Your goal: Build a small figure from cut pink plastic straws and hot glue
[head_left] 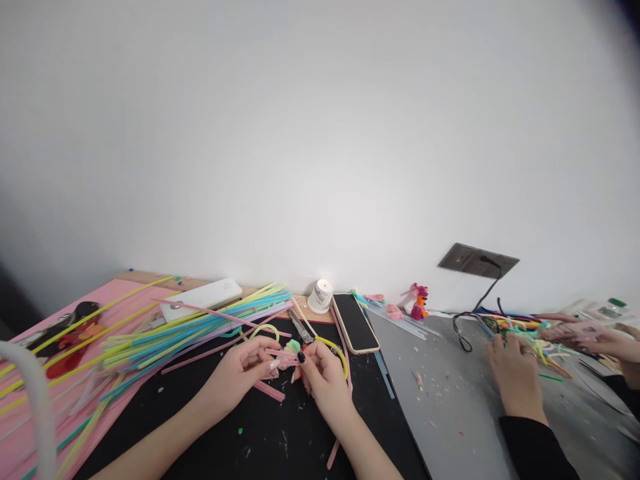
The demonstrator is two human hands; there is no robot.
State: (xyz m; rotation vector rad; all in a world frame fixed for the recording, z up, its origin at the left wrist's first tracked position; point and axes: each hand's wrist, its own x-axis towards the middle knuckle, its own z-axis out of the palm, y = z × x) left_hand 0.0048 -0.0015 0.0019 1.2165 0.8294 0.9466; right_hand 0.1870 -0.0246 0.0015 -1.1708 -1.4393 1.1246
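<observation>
My left hand (pixel 245 370) pinches pink pipe cleaners (pixel 281 353) between thumb and fingers above a black mat (pixel 200 427). Facing it, my right hand (pixel 325 377) is closed on the other end of the same pink pieces. A small pale green fuzzy bit (pixel 293 346) shows between the hands; whether it is joined to the pink ones I cannot tell. Scissors (pixel 301 328) with yellow handles lie just behind and partly under my right hand. A cut pink stem (pixel 270 391) rests on the mat below my left fingers.
A large bundle of coloured pipe cleaners (pixel 195 333) spreads at left, near a white box (pixel 205 299). Behind stand a paper cup (pixel 321 296) and a phone (pixel 356 323). A small figure (pixel 419 301) sits by the wall. At right, a co-worker's hands (pixel 517 373) handle more stems.
</observation>
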